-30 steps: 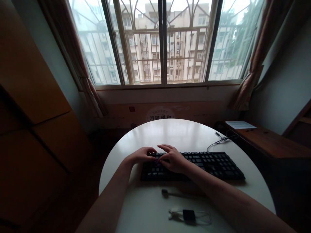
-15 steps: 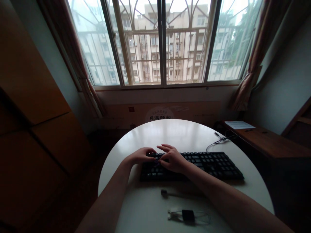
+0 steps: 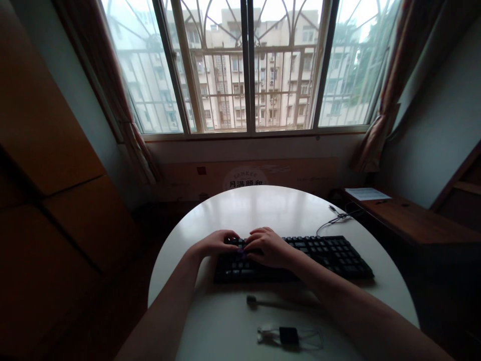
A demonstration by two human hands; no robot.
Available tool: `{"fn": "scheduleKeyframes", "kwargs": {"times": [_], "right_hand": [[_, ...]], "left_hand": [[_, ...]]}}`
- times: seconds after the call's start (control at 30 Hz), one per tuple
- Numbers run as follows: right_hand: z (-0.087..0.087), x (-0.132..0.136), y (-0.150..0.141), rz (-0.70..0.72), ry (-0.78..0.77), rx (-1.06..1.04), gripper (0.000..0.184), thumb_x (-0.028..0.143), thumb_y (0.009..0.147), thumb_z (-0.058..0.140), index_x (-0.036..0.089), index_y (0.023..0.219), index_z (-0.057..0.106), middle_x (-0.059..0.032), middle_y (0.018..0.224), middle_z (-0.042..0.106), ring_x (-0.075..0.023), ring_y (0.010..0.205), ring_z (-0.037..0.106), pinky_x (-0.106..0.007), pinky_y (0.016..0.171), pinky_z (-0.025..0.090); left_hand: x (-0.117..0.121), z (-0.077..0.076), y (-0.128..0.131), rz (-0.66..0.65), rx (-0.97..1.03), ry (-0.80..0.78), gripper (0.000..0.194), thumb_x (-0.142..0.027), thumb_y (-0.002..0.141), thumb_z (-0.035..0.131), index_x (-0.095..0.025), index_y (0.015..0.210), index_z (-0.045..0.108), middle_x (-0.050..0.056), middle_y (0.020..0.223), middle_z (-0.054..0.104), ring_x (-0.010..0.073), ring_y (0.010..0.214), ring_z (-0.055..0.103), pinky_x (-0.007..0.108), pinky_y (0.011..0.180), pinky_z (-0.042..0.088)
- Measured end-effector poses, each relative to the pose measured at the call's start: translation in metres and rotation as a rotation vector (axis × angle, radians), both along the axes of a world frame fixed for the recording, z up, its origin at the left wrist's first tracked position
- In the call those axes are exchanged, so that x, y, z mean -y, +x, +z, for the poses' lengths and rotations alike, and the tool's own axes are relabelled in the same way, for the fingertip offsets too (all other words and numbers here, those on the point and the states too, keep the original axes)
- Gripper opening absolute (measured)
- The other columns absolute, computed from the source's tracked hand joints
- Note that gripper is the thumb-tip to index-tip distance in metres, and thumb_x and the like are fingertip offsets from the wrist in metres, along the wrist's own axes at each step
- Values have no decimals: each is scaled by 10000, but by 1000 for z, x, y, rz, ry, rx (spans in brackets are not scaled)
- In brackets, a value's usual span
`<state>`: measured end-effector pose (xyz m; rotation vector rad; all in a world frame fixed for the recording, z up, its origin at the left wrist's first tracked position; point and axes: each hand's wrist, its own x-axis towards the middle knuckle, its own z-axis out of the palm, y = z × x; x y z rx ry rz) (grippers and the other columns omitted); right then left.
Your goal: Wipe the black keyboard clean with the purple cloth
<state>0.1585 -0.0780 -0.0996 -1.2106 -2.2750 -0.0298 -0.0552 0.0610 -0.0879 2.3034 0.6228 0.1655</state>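
A black keyboard (image 3: 330, 255) lies across the white round table. At its back left part, my left hand (image 3: 216, 242) is curled, fingers by the back edge and thumb over the keys, gripping the keyboard. My right hand (image 3: 268, 248) is closed just to the right, fingers bent down and thumb low on the keys. Whatever it pinches is hidden. A small purple spot (image 3: 241, 249) shows between the thumb tips, too small to name. In front of the keyboard lie a toothbrush-like brush (image 3: 251, 301) and a wire keycap puller (image 3: 288, 335) with a black grip.
The keyboard's cable (image 3: 340, 215) lies coiled at the table's (image 3: 210, 213) back right. A wooden side table (image 3: 409, 213) with a white sheet of paper (image 3: 367, 194) stands to the right. Wooden cabinets (image 3: 75, 210) are on the left, and a barred window with curtains is ahead.
My right hand's raised fingers have come down and bent towards the keys. My left hand stays at the same part of the keyboard. The view has shifted slightly.
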Motion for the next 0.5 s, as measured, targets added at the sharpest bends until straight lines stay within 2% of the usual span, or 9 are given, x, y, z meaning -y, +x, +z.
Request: {"fn": "scheduleKeyframes", "kwargs": {"times": [0.13,0.23,0.4,0.5], "right_hand": [[5,-1,8,-2,-14,14,85,246,813,657,255,856,730,-14,874,715,-182,901,623,-330,906,405],[13,1,16,-11,-70,-42,87,200,809,605,199,813,692,-24,770,684,-153,753,603,-285,793,431],[22,1,23,-115,-290,-560,152,150,773,445,169,858,570,8,717,604,-105,607,522,-205,573,408],[17,-4,18,-101,-388,-721,175,138,741,405,171,848,540,21,679,561,-98,568,483,-195,526,387]], "left_hand": [[2,2,0,3,-12,22,476,-516,723,697,-200,1078,683,49,1025,681,245,953,614,301,822,466],[6,6,1,17,-21,7,478,-512,722,695,-198,1083,678,55,1045,677,248,967,612,303,825,468],[11,9,3,36,-23,-20,472,-515,748,660,-183,1084,672,67,1035,675,247,945,618,303,800,479],[8,4,4,33,4,-9,452,-501,770,640,-176,1082,671,69,1010,680,237,922,623,300,795,481]]}}
